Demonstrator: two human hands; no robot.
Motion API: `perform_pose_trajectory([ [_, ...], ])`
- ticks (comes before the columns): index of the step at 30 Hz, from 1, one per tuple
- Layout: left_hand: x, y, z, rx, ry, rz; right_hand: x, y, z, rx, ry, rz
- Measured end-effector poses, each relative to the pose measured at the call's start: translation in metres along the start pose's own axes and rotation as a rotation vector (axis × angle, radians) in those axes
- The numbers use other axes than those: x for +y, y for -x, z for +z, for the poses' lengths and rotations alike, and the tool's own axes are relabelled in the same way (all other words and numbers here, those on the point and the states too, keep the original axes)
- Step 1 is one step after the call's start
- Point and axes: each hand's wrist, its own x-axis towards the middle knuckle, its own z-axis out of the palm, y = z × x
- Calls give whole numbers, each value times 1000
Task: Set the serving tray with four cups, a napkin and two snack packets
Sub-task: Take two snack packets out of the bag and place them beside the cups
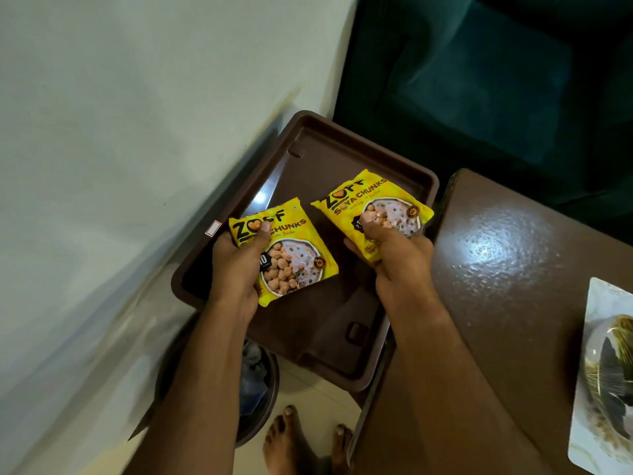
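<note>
One packet [291, 255] is clasped in the left hand [236, 265], another [371, 214] in the right hand [397, 258] at 2 o'clock — both held face-up over the tray [308, 145], seemingly for placing.

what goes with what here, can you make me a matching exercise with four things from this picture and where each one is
Column one:
1. left packet
2. right packet
3. serving tray
4. white plate

Column two:
a. on the brown table at the right edge of view
b. under both packets, bare inside
c. in the grip of the right hand
d. in the grip of the left hand

Pairs: 1-d, 2-c, 3-b, 4-a
</note>
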Motion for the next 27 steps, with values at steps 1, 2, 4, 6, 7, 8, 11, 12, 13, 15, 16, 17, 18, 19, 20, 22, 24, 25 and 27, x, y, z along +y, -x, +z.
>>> perform_pose_trajectory([
  [1,-1,0,2,1,-11,5,1,2,1,-11,-46,20],
  [2,-2,1,5,-3,-16,7,3,3,2,-24,-86,47],
  [4,-5,2,9,-13,-20,15,8,6,6,-32,-131,102],
  [6,-6,2,10,-15,-32,21,13,6,9,21,-67,116],
  [7,-7,1,10,-18,-50,24,15,6,9,64,14,93],
  [8,-7,0,9,-21,-78,32,17,4,8,102,117,55],
  [11,-8,-2,7,-3,-180,75,17,6,5,164,544,-135],
  [12,-8,-3,7,7,-199,89,16,9,4,155,703,-220],
  [13,-8,-4,7,13,-206,97,15,12,4,134,882,-303],
  [15,-9,-5,8,19,-202,107,11,15,3,99,1291,-436],
  [16,-9,-5,9,22,-200,110,9,16,2,91,1457,-484],
  [17,-9,-6,9,24,-198,110,5,18,2,89,1568,-522],
  [18,-9,-6,9,25,-195,108,2,18,2,108,1611,-554],
  [19,-9,-6,9,25,-192,107,-2,17,2,140,1600,-591],
  [20,-9,-7,9,23,-191,107,-5,14,3,164,1560,-640],
  [22,-9,-8,9,19,-195,108,-9,4,7,87,1510,-767],
  [24,-9,-8,8,18,-200,108,-12,-7,14,-74,1543,-753],
  [25,-9,-9,8,17,-203,109,-14,-11,18,-144,1570,-699],
  [27,-10,-9,8,18,-210,107,-14,-19,24,-221,1609,-607],
])
